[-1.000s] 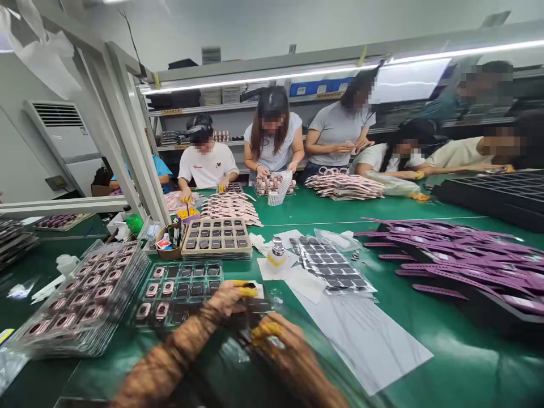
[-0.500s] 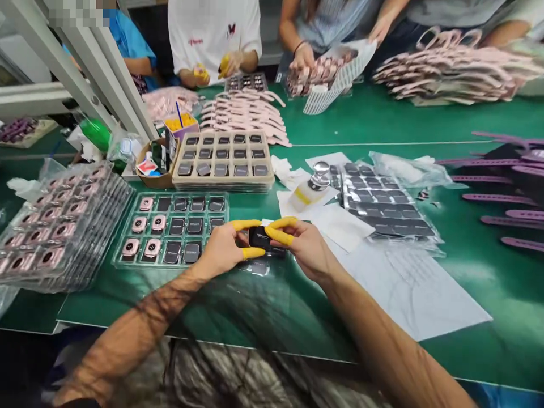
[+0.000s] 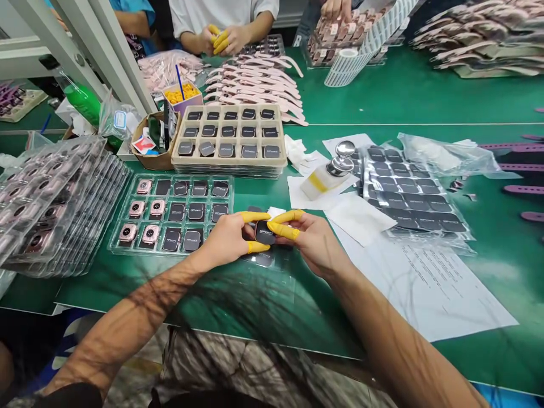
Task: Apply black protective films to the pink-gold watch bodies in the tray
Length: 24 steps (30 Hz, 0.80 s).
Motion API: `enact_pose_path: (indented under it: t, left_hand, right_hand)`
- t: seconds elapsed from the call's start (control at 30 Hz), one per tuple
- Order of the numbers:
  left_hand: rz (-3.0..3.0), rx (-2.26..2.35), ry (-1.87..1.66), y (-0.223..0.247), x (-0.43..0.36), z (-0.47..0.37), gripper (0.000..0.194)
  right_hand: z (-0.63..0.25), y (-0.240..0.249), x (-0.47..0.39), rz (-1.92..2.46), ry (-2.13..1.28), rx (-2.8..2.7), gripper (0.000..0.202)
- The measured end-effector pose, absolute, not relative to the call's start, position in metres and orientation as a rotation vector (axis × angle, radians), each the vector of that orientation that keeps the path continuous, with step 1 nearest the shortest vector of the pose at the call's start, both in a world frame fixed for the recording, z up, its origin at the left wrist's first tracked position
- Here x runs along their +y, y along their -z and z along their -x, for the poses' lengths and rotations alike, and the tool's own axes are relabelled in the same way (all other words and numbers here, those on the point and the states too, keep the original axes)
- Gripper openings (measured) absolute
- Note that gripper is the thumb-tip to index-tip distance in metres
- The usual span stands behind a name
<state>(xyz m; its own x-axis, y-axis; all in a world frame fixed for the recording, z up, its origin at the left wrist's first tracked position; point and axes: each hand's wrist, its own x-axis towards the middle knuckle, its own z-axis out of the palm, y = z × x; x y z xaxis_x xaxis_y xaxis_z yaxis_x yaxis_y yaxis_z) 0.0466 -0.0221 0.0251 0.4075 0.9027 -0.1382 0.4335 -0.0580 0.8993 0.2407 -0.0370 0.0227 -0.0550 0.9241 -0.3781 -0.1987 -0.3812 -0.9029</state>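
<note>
Both hands meet over the green table (image 3: 382, 102); the left hand (image 3: 227, 241) and right hand (image 3: 312, 243), yellow caps on their fingertips (image 3: 283, 229), pinch a small black watch screen (image 3: 264, 232) between them, just right of the clear tray (image 3: 170, 212); it looks like a film or fitting step, and the next move calls for a steady, fine grip; forearms angle inward, wrists low, fingers curled close
</note>
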Motion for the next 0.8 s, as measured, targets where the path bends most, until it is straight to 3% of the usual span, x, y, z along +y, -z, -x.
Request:
enact_pose_path:
  t: [0.8]
  left_hand:
    - [-1.727,1.249,-0.538,-0.0301,-0.0253,-0.0483,0.055]
  right_hand:
    - [-0.2398,-0.0177,-0.0406,1.359,-1.490,-0.911,0.049]
